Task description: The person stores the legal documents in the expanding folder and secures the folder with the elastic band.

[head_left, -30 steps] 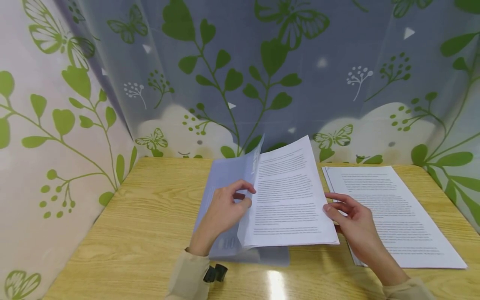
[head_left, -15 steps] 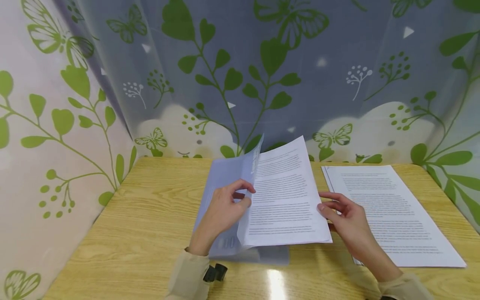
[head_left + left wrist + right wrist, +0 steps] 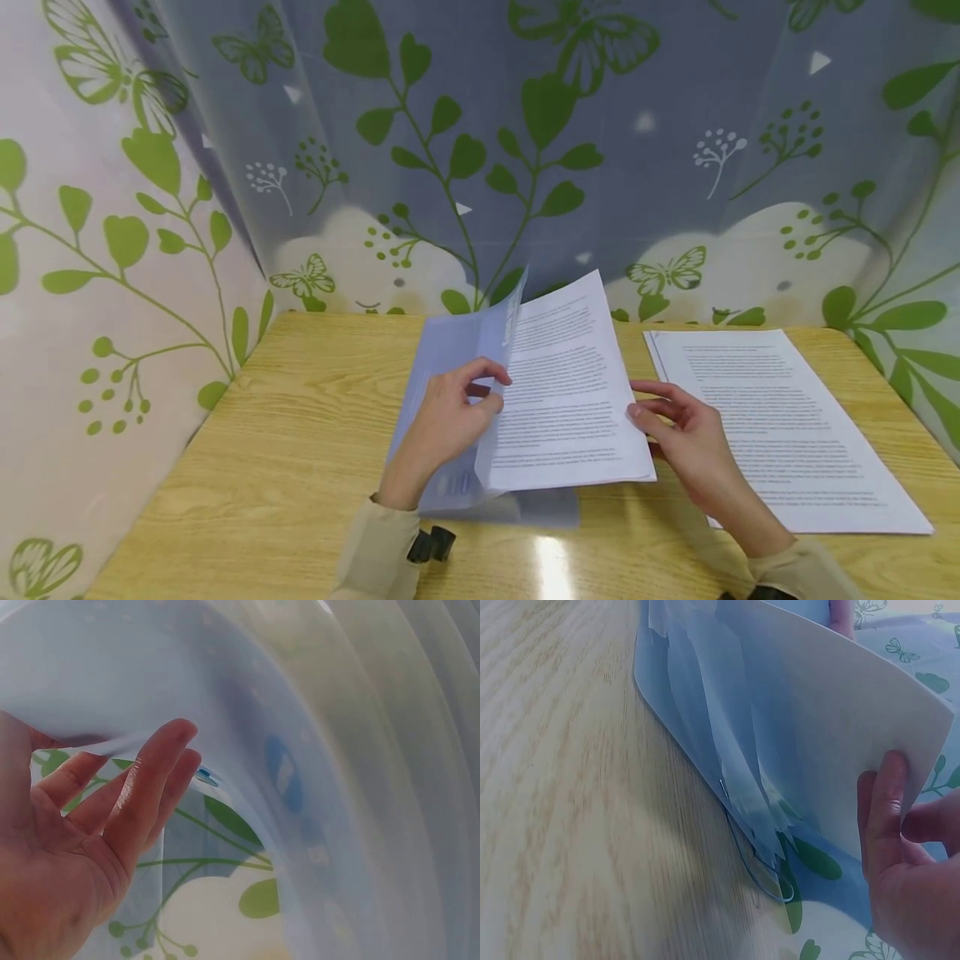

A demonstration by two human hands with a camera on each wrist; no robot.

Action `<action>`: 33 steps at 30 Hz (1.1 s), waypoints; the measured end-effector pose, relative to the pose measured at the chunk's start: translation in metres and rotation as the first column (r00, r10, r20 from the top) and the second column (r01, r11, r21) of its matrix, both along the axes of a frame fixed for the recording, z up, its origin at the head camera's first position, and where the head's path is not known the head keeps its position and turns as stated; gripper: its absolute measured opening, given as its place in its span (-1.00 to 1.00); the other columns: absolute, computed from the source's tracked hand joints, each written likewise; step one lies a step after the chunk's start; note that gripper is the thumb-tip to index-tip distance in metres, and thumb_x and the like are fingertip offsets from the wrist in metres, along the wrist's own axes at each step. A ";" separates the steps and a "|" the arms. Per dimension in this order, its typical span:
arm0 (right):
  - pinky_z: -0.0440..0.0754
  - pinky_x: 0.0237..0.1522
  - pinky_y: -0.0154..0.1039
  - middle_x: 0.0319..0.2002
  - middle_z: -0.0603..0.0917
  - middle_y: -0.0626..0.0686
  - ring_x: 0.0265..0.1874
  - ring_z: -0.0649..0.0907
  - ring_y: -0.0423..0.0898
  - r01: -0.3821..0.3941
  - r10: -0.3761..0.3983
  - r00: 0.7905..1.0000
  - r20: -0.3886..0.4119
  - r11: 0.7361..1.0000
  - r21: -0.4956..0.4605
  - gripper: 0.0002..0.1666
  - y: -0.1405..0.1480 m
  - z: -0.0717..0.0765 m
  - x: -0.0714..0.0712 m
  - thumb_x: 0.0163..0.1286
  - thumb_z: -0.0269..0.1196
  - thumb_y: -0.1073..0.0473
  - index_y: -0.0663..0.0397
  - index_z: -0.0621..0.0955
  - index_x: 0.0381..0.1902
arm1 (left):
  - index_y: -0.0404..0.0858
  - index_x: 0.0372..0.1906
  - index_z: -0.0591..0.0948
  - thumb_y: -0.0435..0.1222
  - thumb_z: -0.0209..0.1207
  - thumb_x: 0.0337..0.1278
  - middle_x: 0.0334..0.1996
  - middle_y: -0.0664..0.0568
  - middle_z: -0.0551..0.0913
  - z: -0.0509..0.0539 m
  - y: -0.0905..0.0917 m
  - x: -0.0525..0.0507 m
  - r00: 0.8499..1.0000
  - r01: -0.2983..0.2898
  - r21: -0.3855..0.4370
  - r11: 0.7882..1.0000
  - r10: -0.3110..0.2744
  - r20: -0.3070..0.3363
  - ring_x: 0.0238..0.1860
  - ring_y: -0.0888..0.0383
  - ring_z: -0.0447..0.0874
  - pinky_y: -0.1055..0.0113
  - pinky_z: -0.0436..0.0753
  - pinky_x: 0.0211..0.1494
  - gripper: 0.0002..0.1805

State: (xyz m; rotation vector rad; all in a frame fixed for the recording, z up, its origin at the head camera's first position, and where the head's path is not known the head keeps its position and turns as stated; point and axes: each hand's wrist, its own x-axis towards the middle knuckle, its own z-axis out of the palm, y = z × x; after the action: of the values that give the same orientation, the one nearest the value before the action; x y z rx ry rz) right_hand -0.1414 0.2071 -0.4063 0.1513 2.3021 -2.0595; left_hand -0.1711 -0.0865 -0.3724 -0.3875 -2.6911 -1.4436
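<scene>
A translucent bluish plastic folder (image 3: 442, 354) lies on the table, with several clear leaves fanned apart in the right wrist view. My left hand (image 3: 450, 417) pinches the edge of one clear leaf (image 3: 172, 667) between thumb and fingers and holds it raised. Printed sheets of paper (image 3: 562, 400) stand tilted against that leaf, their left edge behind it. My right hand (image 3: 693, 442) pinches the right edge of these sheets, thumb on the printed face and fingers behind. In the right wrist view the blank back of the paper (image 3: 832, 712) shows.
A second stack of printed paper (image 3: 802, 433) lies flat at the right, partly under my right forearm. A thin cord loop (image 3: 761, 889) hangs at the folder's edge. Patterned curtain (image 3: 465, 125) borders the wooden table (image 3: 247, 467) at the back and left.
My right hand has moved left with the printed sheets, so they sit farther toward the folder. The left hand keeps its hold on the leaf in the same place.
</scene>
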 end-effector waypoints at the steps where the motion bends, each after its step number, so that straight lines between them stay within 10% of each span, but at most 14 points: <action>1: 0.74 -0.23 -0.26 -0.20 0.72 -0.24 -0.25 0.72 -0.27 0.001 -0.001 1.000 0.000 1.000 -0.001 -0.45 -0.001 0.000 0.000 0.46 0.30 0.12 0.11 0.49 0.35 | 0.09 -0.21 0.69 -0.29 0.12 0.14 -0.05 0.14 0.78 0.000 0.000 0.000 1.000 -0.001 0.000 1.000 0.001 0.000 -0.15 0.20 0.80 0.20 0.66 -0.06 -0.77; 33: 0.76 -0.25 -0.21 -0.19 0.72 -0.19 -0.26 0.74 -0.23 -0.033 0.033 0.999 0.000 0.999 -0.032 -0.44 -0.019 -0.001 -0.002 0.46 0.29 0.20 0.22 0.46 0.35 | 0.14 -0.22 0.69 -0.28 0.11 0.13 -0.07 0.13 0.78 0.000 0.000 0.001 1.000 -0.010 -0.007 1.000 0.010 -0.003 -0.15 0.22 0.80 0.23 0.63 -0.12 -0.75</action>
State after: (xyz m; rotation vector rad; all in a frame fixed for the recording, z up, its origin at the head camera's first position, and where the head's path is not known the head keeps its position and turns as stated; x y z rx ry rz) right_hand -0.1430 0.1877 -0.4072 0.1116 2.2542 -2.0785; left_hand -0.1702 -0.0867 -0.3720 -0.3760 -2.6922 -1.4303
